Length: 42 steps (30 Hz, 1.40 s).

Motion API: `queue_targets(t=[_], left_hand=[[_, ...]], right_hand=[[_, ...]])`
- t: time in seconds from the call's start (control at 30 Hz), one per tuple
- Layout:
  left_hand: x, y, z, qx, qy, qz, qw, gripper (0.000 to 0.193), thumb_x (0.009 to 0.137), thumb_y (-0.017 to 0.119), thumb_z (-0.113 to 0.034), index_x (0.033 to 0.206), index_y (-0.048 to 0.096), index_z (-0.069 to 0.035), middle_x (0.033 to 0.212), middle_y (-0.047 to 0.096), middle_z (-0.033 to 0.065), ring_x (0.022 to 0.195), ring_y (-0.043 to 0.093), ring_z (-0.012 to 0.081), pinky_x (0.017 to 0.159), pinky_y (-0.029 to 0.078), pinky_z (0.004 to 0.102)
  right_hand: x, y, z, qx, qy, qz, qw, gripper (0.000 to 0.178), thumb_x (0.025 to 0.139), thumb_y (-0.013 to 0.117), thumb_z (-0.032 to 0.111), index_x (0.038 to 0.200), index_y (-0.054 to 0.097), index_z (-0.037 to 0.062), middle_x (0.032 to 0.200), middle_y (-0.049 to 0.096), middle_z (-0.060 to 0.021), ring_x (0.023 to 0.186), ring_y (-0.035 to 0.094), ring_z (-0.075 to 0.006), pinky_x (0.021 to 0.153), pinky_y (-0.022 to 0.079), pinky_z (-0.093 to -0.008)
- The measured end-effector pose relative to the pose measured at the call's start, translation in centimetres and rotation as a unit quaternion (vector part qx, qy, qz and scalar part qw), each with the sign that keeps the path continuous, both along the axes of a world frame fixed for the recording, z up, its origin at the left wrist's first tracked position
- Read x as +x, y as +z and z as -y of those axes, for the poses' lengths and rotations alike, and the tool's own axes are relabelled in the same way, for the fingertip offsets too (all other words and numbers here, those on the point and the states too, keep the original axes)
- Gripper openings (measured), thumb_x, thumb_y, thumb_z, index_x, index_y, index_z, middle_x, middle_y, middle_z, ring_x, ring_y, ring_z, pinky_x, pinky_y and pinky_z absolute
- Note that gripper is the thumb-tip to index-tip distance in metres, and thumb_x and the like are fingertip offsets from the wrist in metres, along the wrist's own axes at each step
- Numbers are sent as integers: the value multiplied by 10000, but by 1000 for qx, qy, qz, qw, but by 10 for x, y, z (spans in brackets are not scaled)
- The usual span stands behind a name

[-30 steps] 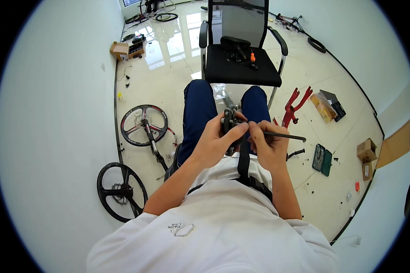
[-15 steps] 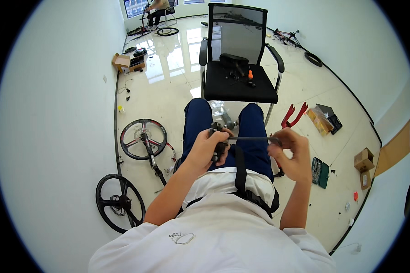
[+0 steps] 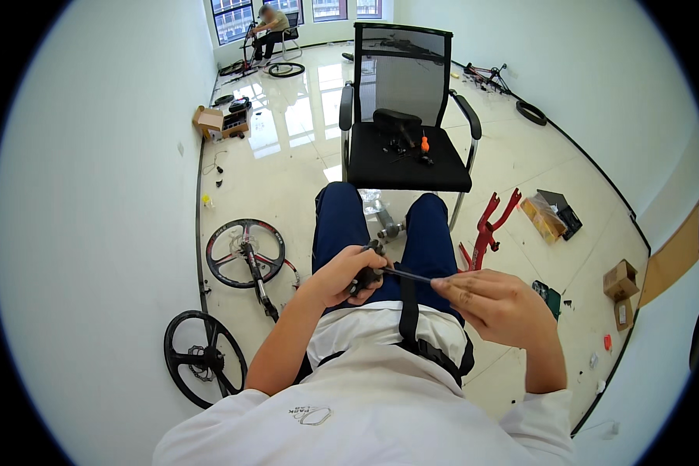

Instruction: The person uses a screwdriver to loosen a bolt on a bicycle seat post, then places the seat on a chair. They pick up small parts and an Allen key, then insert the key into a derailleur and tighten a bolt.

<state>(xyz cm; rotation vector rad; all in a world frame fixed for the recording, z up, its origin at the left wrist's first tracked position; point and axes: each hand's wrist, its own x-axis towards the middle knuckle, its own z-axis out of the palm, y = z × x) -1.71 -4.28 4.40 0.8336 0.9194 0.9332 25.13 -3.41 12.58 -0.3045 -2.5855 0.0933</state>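
Note:
Over my lap, my left hand [image 3: 335, 278] is closed around a small black metal bicycle part [image 3: 370, 273]. Its exact kind is partly covered by my fingers. A thin dark hex key [image 3: 412, 275] runs from that part toward the right, its far end hidden in my fingers. My right hand [image 3: 501, 305] pinches it between thumb and fingertips. The key's tip meets the black part, though I cannot tell whether it sits in a bolt.
Ahead stands a black mesh chair [image 3: 406, 155] bearing a saddle [image 3: 397, 121] and an orange-handled screwdriver [image 3: 425, 145]. Wheels [image 3: 207, 358] lie left; a red bicycle frame [image 3: 485, 233], a green tool case [image 3: 547, 297] and cardboard boxes [image 3: 620, 280] lie right. Another person [image 3: 272, 29] sits far back.
My right hand has moved down and right, from spread fingers around the key's end to a pinch on it. The key now slants downward to the right. My left hand and the part have lowered slightly.

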Motion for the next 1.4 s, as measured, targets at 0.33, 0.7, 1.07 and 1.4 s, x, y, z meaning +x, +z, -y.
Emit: queue_targets(t=[0.33, 0.7, 1.07, 1.4], left_hand=[[7, -9, -2, 58, 36, 0, 998, 234, 890, 564, -189, 990, 568, 22, 627, 526, 51, 415, 459, 111, 343, 330, 248], [3, -1, -1, 215, 133, -115, 961, 214, 861, 688, -169, 938, 581, -1, 625, 518, 13, 438, 462, 80, 363, 325, 230], [-11, -9, -5, 28, 8, 26, 999, 268, 909, 639, -263, 937, 560, -9, 640, 534, 43, 427, 469, 96, 339, 310, 235], [12, -1, 2, 423, 280, -335, 794, 337, 761, 819, -234, 918, 596, -37, 642, 566, -3, 550, 478, 62, 522, 397, 220]], right_hand=[[-3, -4, -11, -138, -72, -45, 987, 187, 865, 699, 166, 897, 690, -18, 699, 687, -75, 578, 658, -186, 553, 520, -275], [-17, -58, -24, -849, 53, -345, 397, 293, 956, 524, 239, 849, 595, -25, 554, 609, -168, 455, 580, -247, 522, 496, -341], [-18, -29, -21, -1, -110, -95, 989, 177, 828, 703, 94, 935, 588, 11, 705, 554, -91, 615, 568, -258, 513, 434, -362], [-23, -73, -28, -796, -55, -293, 527, 372, 985, 489, 251, 659, 487, 73, 487, 488, -86, 383, 476, -183, 366, 351, -307]])
